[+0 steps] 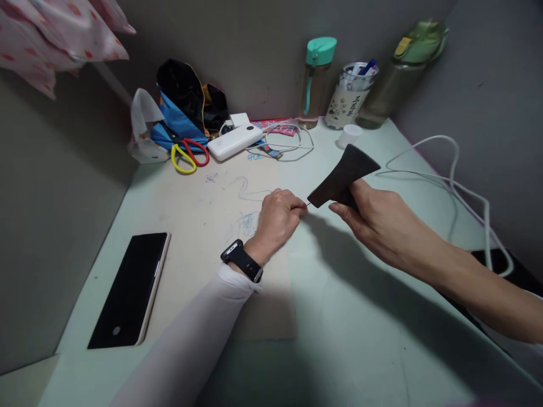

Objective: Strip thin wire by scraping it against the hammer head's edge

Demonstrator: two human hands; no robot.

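A dark, flared object (341, 174), its face turned away, is tilted in the air over the desk, with my right hand (367, 212) closed round its lower right side. From its narrow lower left end a thin piece, like a wire or thread, reaches to my left hand (282, 217). The left fingertips are pinched on that thin piece, just left of the dark object. A black watch (242, 260) is on my left wrist. Beneath the left hand lies a beige sheet (195, 209) with blue scribbles.
A phone (129, 291) lies at the left. Scissors (190, 155), a blue bag (180, 133) and a white power bank (235, 141) are at the back left. Bottles (318, 85), a pen cup (350, 99) and a white cap (349, 136) stand at the back. A white cable (453, 181) loops at the right.
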